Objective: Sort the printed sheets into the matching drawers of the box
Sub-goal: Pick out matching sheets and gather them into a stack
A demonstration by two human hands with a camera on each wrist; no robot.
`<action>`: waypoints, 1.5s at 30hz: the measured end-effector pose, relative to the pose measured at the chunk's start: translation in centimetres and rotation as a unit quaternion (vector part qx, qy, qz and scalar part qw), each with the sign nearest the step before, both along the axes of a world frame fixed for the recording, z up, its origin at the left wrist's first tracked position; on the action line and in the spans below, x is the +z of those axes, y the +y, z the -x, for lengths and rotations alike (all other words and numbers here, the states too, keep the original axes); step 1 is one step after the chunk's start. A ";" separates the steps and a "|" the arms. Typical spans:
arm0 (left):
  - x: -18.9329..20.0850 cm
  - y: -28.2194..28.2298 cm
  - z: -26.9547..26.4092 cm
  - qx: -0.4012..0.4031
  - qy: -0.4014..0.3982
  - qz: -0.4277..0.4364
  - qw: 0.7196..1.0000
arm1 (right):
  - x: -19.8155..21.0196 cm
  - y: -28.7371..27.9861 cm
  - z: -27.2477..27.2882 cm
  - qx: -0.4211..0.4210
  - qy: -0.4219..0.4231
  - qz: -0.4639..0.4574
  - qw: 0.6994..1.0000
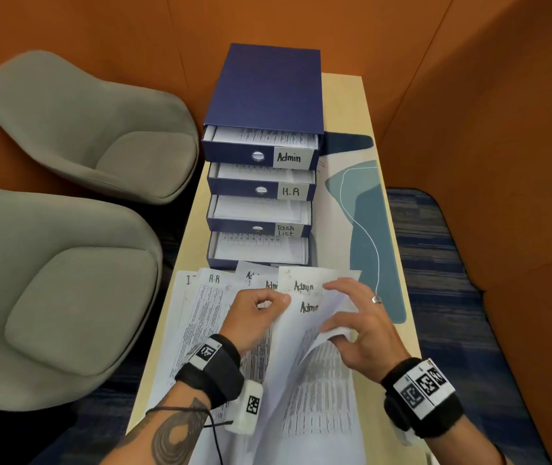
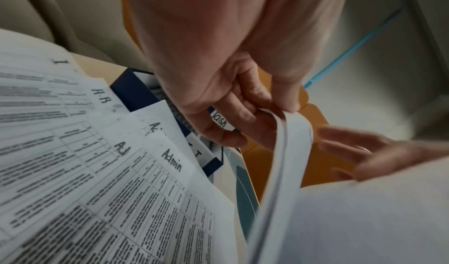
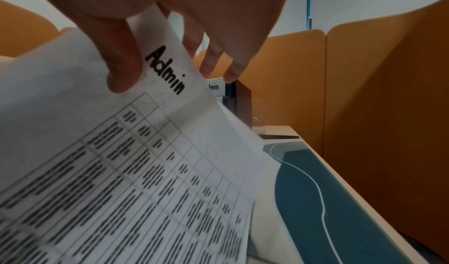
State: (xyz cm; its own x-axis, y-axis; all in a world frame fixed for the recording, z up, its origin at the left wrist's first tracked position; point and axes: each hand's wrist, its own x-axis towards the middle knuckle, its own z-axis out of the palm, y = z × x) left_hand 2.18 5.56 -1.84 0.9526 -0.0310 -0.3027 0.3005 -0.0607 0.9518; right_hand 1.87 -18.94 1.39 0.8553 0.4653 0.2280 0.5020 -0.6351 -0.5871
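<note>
office booth | orange padded partitions (image 1: 469, 95) | grey lounge chairs (image 1: 76, 129) (two) | carpet (image 1: 435, 250)

two grey chairs (image 1: 76, 129), orange partitions (image 1: 502, 112)

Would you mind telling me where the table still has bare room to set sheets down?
The table is bare right of the drawer box, over the blue mat. In front of the box, fanned sheets and both hands crowd it.

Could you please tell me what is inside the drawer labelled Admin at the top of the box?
The Admin drawer stands partly pulled out, and a printed sheet lies inside. The box covers its back part, so the rest is hidden.
</note>
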 end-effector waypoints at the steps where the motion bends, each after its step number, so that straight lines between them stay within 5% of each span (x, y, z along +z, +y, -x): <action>1: 0.3 -0.1 0.2 -0.021 0.003 -0.007 1.000 | 0.3 0.1 -0.3 0.007 0.020 0.019 1.000; 14: -1.7 -2.3 3.7 -0.090 0.040 -0.005 0.995 | 1.9 1.0 -4.5 -0.064 0.175 0.011 0.982; 19: -2.6 -3.1 3.9 -0.025 0.021 -0.073 0.997 | 0.9 1.6 -5.7 -0.090 0.309 -0.038 0.946; 23: -4.1 -1.9 4.0 0.054 0.078 -0.040 0.995 | -2.8 -1.4 -5.7 -0.189 0.273 -0.004 0.943; 25: -5.2 -1.4 3.9 0.081 0.111 -0.020 0.990 | -4.8 -2.9 -4.6 -0.265 0.331 -0.123 0.897; 27: -5.3 -1.2 3.8 0.086 0.138 0.006 0.987 | -6.9 -4.0 -3.0 -0.299 0.415 -0.302 0.804; 29: -4.9 -1.3 3.6 0.075 0.146 0.051 0.985 | -8.3 -4.4 -1.4 -0.296 0.479 -0.388 0.730; 33: -4.8 -1.9 3.0 0.099 0.163 0.126 0.974 | -8.9 -5.1 -0.2 -0.281 0.505 -0.357 0.734; 38: -5.8 -1.1 1.1 0.188 0.145 -0.159 0.958 | -9.7 -7.8 0.2 -0.389 0.437 -0.264 0.767; 42: -7.6 -2.1 -0.3 0.038 0.200 -0.377 0.904 | -10.8 -9.6 1.1 -0.425 0.420 -0.213 0.773; 45: -8.3 -3.4 -1.6 -0.003 0.213 -0.439 0.873 | -11.4 -9.6 1.7 -0.438 0.424 -0.211 0.764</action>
